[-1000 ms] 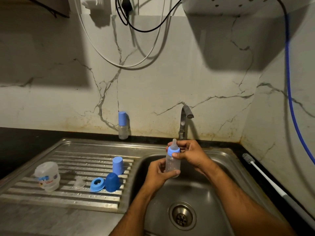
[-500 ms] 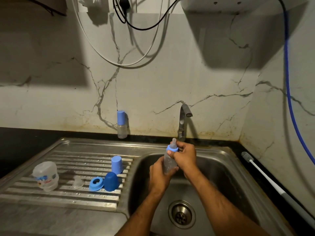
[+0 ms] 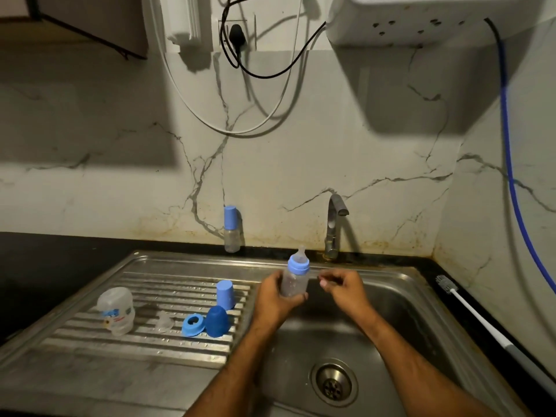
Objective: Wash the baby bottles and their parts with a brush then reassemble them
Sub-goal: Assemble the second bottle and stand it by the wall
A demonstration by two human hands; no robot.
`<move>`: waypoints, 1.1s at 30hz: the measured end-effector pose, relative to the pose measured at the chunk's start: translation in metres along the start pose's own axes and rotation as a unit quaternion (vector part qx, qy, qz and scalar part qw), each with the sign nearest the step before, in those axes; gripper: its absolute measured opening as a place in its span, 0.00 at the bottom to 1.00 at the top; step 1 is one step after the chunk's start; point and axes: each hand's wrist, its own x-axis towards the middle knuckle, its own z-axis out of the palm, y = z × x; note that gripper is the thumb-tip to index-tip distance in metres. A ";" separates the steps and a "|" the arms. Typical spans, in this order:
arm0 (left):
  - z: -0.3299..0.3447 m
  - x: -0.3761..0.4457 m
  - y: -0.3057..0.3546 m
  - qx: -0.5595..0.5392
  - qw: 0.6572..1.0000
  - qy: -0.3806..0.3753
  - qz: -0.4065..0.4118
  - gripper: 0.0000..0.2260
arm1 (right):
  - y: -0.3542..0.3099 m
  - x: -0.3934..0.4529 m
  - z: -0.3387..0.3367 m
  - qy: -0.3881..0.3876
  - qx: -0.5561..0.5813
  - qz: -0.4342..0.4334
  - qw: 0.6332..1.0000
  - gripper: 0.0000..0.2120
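**Inspector:** Since the earlier frame, the right hand [image 3: 341, 285] has come off the blue collar and now sits just beside the bottle [image 3: 294, 279], fingers loosely curled, holding nothing. Left hand [image 3: 275, 296] grips the clear body, upright, teat on top, over the sink [image 3: 400, 299] edge.

**Clerk:** Step in hand?

**Inspector:** Reassembly, in my judgement; collar and teat look seated. Next calls for a cap: a light blue cap [image 3: 225, 294] stands just left of the left hand, a dark blue cap [image 3: 217, 322] and loose blue ring [image 3: 193, 325] nearer the person, then a clear teat [image 3: 164, 322] and a wide bottle [image 3: 116, 310] farther left.

**Clerk:** Brush?

**Inspector:** Brush [image 3: 469, 311] lies on the counter well right of the right hand. A capped bottle [image 3: 231, 228] stands beyond the left hand.

**Clerk:** Markings?

**Inspector:** Blue print on the wide bottle; illegible.
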 end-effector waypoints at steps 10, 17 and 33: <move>-0.099 -0.005 0.004 0.002 0.995 0.100 -0.001 0.23 | -0.029 -0.003 0.092 -0.130 -0.141 -0.024 0.981 0.26; -0.157 0.000 -0.016 0.009 0.991 0.133 -0.029 0.24 | -0.059 0.002 0.149 -0.165 -0.186 -0.069 0.966 0.28; -0.183 0.009 -0.045 0.009 0.986 0.151 -0.072 0.27 | -0.081 -0.001 0.181 -0.169 -0.235 -0.105 0.951 0.17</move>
